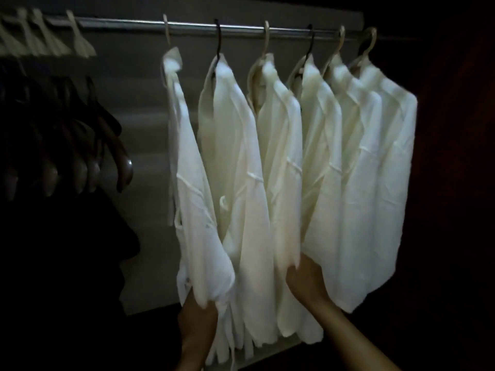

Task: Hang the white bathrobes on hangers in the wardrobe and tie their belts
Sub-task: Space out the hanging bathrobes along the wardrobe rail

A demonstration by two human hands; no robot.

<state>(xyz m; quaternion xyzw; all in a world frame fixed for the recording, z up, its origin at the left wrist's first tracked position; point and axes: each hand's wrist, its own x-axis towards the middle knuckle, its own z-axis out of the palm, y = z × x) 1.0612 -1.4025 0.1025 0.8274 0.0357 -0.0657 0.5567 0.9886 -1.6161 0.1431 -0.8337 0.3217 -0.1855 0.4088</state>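
Reaching up from below, the left hand (199, 314) is buried under the hem of the leftmost thin white cloth bathrobe (198, 210). I cannot tell whether its fingers are clamped or loose. The right hand (304, 279) slips between the hems of the middle robes (281, 183), its fingers hidden too. Six robes hang along the silver metal rail (241, 26) (dim light, so knots are hard to read). I judge hanging done and belt-tying in hand. Next I would find the leftmost robe's loose belt ends.
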